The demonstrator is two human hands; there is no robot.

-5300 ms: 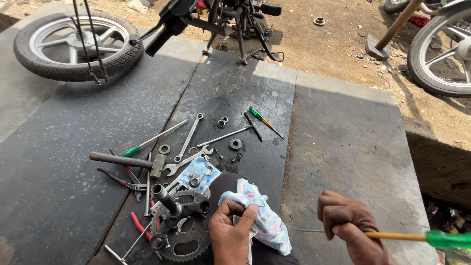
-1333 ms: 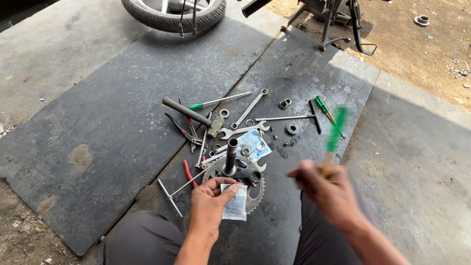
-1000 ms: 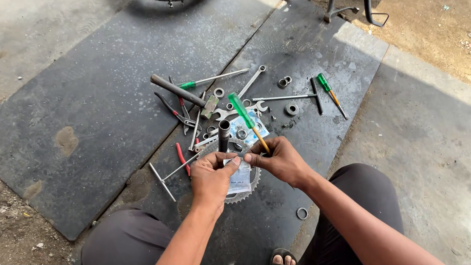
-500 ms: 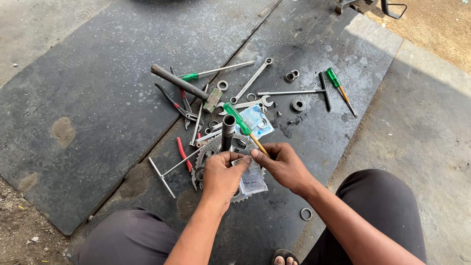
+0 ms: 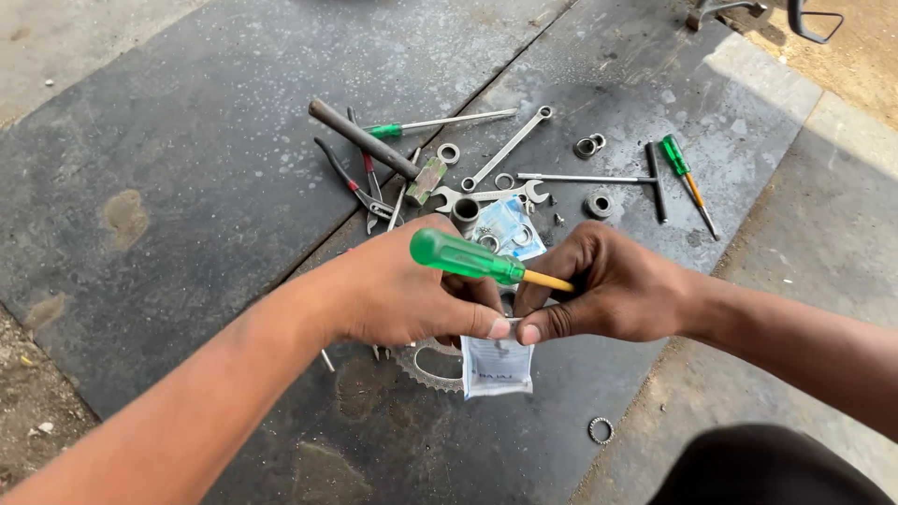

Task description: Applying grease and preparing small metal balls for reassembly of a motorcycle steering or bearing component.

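Observation:
My left hand [image 5: 402,295] and my right hand [image 5: 603,295] meet thumb to thumb over a toothed chainring [image 5: 426,367] on a black rubber mat [image 5: 215,187]. A green-handled screwdriver [image 5: 468,259] lies across both hands; my right hand pinches its yellow shaft. My left hand presses down beside it, and what it grips is hidden. A small plastic packet [image 5: 496,367] pokes out under the hands. A metal tube end [image 5: 465,210] stands just behind them.
Behind the hands lie a hammer [image 5: 374,147], pliers [image 5: 351,187], spanners [image 5: 505,150], a T-handle wrench [image 5: 608,178], a second green screwdriver [image 5: 683,168] and several washers. A bearing ring [image 5: 601,430] lies near my knee. Bare dirt borders the mat at left.
The view has closed in on the hands. My right hand brought the green screwdriver in from the right, and both hands now meet over the chainring.

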